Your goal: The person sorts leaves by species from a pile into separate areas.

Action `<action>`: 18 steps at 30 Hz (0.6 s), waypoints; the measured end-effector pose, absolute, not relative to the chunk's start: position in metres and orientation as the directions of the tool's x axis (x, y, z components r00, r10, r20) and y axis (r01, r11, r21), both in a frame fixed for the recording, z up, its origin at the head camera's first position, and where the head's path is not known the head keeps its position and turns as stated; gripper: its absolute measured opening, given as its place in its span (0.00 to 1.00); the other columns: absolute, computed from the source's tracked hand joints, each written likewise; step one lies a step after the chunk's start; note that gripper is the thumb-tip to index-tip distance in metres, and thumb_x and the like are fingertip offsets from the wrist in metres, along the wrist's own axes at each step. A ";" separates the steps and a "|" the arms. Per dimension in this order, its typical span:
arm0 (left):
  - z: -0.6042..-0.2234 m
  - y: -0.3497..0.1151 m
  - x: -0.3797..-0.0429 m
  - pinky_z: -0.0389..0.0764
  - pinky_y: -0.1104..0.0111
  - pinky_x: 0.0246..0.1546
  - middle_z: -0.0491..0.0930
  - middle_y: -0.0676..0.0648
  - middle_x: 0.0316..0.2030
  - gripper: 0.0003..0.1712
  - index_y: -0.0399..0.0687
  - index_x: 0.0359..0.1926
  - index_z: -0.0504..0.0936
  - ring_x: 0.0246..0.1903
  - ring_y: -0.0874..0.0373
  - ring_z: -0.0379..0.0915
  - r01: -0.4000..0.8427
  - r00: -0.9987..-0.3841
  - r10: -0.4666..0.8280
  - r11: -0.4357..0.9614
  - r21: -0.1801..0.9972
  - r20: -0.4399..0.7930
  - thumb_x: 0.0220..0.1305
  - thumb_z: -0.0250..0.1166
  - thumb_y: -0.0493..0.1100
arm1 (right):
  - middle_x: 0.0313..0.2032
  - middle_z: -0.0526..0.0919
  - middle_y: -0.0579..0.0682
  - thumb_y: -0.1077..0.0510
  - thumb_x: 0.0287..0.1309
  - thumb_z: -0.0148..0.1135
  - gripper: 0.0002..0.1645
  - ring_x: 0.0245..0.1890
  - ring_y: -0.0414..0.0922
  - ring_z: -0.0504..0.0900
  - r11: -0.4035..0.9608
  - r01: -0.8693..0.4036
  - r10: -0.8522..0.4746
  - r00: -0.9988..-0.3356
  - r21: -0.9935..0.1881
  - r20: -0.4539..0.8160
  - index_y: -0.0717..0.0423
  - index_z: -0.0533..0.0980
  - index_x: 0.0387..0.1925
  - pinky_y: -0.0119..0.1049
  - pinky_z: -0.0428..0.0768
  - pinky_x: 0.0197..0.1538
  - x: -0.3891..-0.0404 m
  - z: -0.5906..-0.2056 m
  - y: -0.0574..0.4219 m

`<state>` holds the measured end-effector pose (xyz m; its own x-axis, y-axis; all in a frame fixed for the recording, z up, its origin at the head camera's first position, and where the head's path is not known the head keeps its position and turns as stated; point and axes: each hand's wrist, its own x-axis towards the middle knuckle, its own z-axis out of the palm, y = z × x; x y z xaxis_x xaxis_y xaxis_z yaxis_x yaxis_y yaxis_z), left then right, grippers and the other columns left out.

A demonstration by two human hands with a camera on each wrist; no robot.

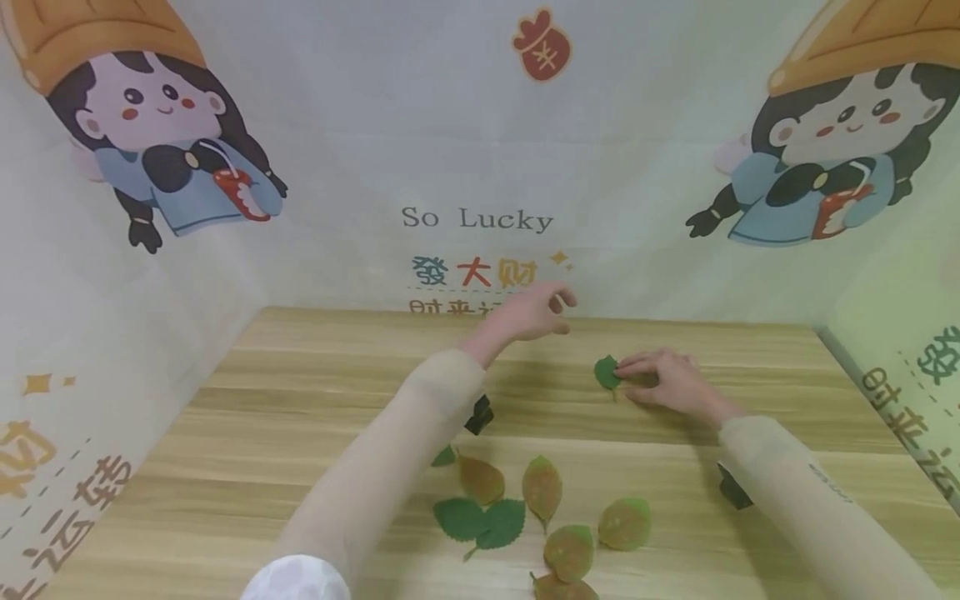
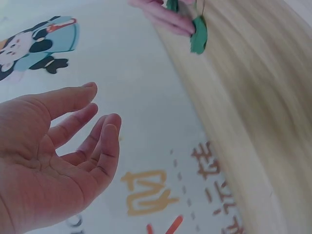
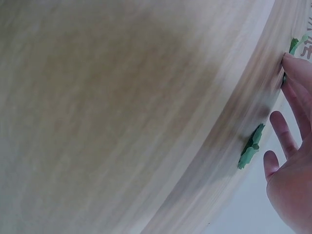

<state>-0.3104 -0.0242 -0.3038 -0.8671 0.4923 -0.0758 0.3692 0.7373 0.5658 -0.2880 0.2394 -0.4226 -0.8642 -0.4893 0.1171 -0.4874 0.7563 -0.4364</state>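
My left hand (image 1: 534,312) hovers over the back edge of the table, holding nothing. In the left wrist view the left hand (image 2: 73,151) has its fingers loosely bent, with air between thumb and fingertips. Farther right, my right hand (image 1: 671,383) reaches low over the wood, its fingertips at the edge of a green leaf (image 1: 607,372) with a short stem. The thumb sits apart from the fingers in the head view. Another green leaf (image 3: 251,148) lies beside the outer fingers of the right hand (image 3: 295,170) in the right wrist view.
Nearer the front lie several brownish-green leaves (image 1: 542,487), partly overlapping, and a pair of dark green leaves (image 1: 480,523). A smaller green leaf (image 1: 444,456) is partly covered by the left sleeve. Printed cloth (image 1: 352,167) hangs behind and beside the wooden table (image 1: 247,433).
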 end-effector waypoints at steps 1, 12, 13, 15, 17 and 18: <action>-0.302 -0.029 -0.310 0.75 0.58 0.62 0.77 0.42 0.60 0.25 0.46 0.62 0.73 0.61 0.50 0.72 0.386 -0.863 0.501 0.734 0.560 -0.062 0.65 0.65 0.41 | 0.60 0.79 0.60 0.55 0.56 0.69 0.22 0.62 0.66 0.71 0.759 -0.487 -0.488 -0.865 -0.432 0.118 0.54 0.81 0.53 0.62 0.59 0.53 -0.288 -0.422 0.240; -0.305 -0.109 -0.277 0.81 0.63 0.48 0.82 0.44 0.44 0.16 0.43 0.48 0.80 0.45 0.53 0.78 0.462 -0.859 0.512 0.767 0.445 0.010 0.60 0.70 0.43 | 0.62 0.78 0.58 0.54 0.57 0.69 0.22 0.63 0.64 0.71 0.776 -0.476 -0.481 -0.871 -0.414 0.100 0.52 0.81 0.54 0.54 0.61 0.51 -0.286 -0.419 0.236; -0.308 -0.118 -0.273 0.81 0.64 0.46 0.82 0.44 0.42 0.15 0.43 0.47 0.80 0.43 0.53 0.77 0.459 -0.860 0.510 0.768 0.447 0.007 0.60 0.70 0.43 | 0.62 0.78 0.58 0.54 0.57 0.69 0.22 0.63 0.64 0.71 0.776 -0.476 -0.480 -0.871 -0.415 0.101 0.52 0.81 0.54 0.54 0.60 0.51 -0.286 -0.419 0.236; -0.314 -0.135 -0.265 0.81 0.64 0.43 0.82 0.44 0.39 0.13 0.43 0.44 0.80 0.40 0.54 0.77 0.459 -0.859 0.512 0.766 0.450 0.005 0.60 0.70 0.42 | 0.61 0.78 0.59 0.54 0.57 0.69 0.22 0.63 0.64 0.71 0.774 -0.479 -0.482 -0.870 -0.414 0.105 0.52 0.81 0.54 0.55 0.60 0.51 -0.286 -0.418 0.235; -0.321 -0.150 -0.258 0.81 0.64 0.41 0.82 0.44 0.37 0.10 0.43 0.42 0.80 0.38 0.54 0.77 0.463 -0.858 0.514 0.767 0.443 0.007 0.60 0.69 0.40 | 0.61 0.78 0.59 0.54 0.56 0.69 0.22 0.63 0.65 0.71 0.775 -0.476 -0.479 -0.872 -0.416 0.105 0.53 0.81 0.54 0.56 0.60 0.52 -0.286 -0.417 0.236; -0.326 -0.156 -0.254 0.80 0.65 0.40 0.82 0.44 0.36 0.09 0.43 0.41 0.81 0.37 0.55 0.77 0.468 -0.858 0.514 0.773 0.429 0.010 0.60 0.69 0.40 | 0.61 0.78 0.59 0.54 0.56 0.70 0.22 0.63 0.65 0.71 0.777 -0.473 -0.476 -0.873 -0.415 0.104 0.53 0.81 0.53 0.56 0.59 0.52 -0.285 -0.417 0.236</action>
